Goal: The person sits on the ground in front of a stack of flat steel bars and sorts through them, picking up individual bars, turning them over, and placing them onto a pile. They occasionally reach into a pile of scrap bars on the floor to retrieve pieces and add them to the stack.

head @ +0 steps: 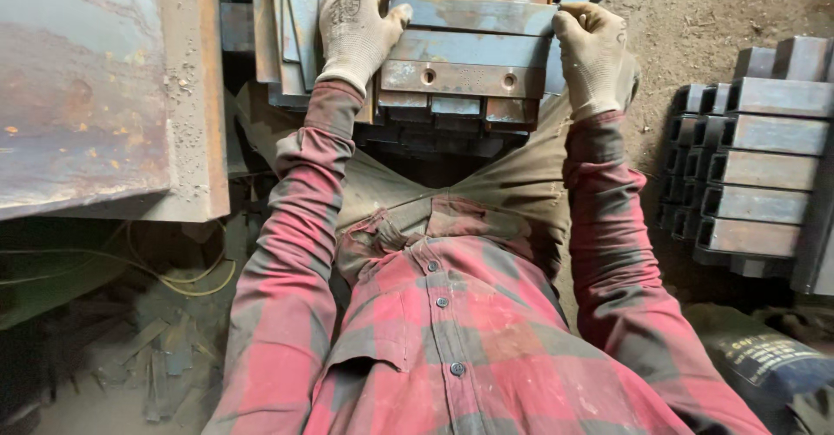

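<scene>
Both hands [356,26] [592,57] — seemingly gripping — steel bar [473,13]

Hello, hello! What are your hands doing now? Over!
Left hand and right hand, both gloved, grip the ends of a flat metal bar. More bars stacked underneath. Nothing blocking.

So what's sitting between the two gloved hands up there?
In the head view, a flat steel bar spans from the left hand to the right hand, each gripping one end; beneath it lies a plate with two holes.
</scene>
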